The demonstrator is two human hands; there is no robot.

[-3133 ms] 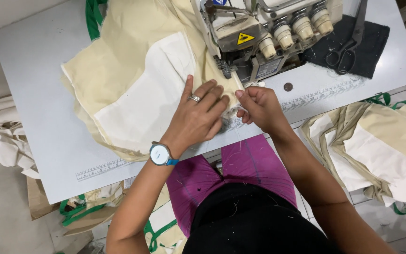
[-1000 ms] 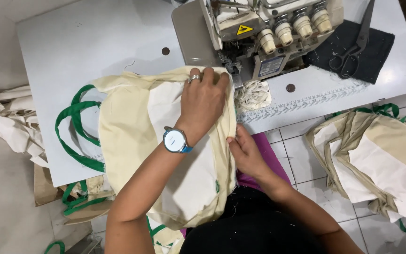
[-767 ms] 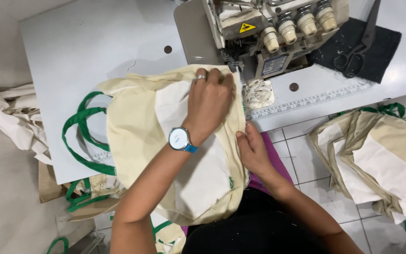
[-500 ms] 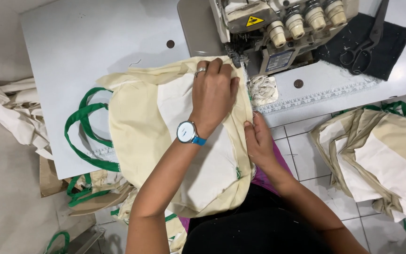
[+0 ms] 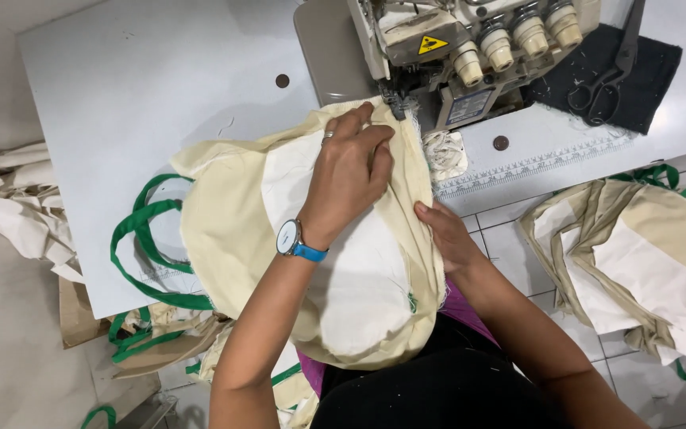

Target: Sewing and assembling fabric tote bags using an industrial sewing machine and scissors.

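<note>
- Cream fabric bag (image 5: 232, 238) lies bunched on the white sewing table (image 5: 121, 95), its near end hanging off the edge toward the person's lap, with a white panel (image 5: 359, 270) on top.
- Green straps (image 5: 144, 238) curl out from the bag's left side; more bags and scraps sit lower left by the table.
- Left hand (image 5: 351, 171), with a ring and a blue-strapped watch (image 5: 291, 238), presses flat on the cloth, fingers spread, pinning it rather than clenching.
- Overlock sewing machine (image 5: 454, 56) stands just beyond the fingertips; the frayed seam edge touches its presser foot.
- Right hand (image 5: 446, 238) pinches the bag's right edge lightly from the side.
- Judged step: feeding the seam into the machine; the next move calls for keeping both layers aligned and the edge straight.
- Scissors (image 5: 609, 63) rest on a dark cloth far right; a stack of bags lies on the floor.
</note>
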